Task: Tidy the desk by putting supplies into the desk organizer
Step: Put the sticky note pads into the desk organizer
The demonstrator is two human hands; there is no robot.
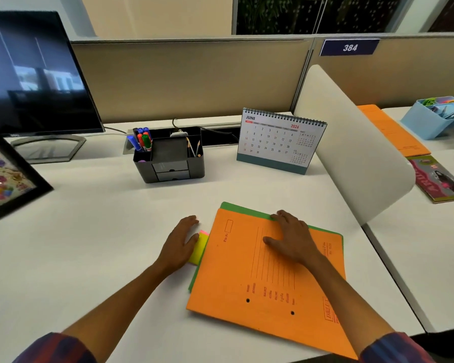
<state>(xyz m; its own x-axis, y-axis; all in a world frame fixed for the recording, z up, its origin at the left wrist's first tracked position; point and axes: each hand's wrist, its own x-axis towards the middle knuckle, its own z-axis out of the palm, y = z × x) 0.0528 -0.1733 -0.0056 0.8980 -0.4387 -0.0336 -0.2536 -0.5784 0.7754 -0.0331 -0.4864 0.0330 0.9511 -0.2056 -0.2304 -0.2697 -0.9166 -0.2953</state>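
Note:
A black desk organizer (168, 169) stands at the back of the white desk, with several markers (141, 140) in its left slot and pencils (193, 148) in its right slot. Near me lies an orange folder (247, 271) on top of a green folder (236, 206). My right hand (291, 238) rests flat on the orange folder with fingers spread. My left hand (180, 243) lies over a yellow and pink sticky-note pad (200, 247) beside the folder's left edge, partly hiding it. Whether it grips the pad is unclear.
A monitor (37, 79) and a framed picture (8, 174) stand at the left. A June desk calendar (278, 142) stands right of the organizer. A white divider (351, 142) separates a neighbouring desk with a blue organizer (430, 119), an orange folder and a magazine.

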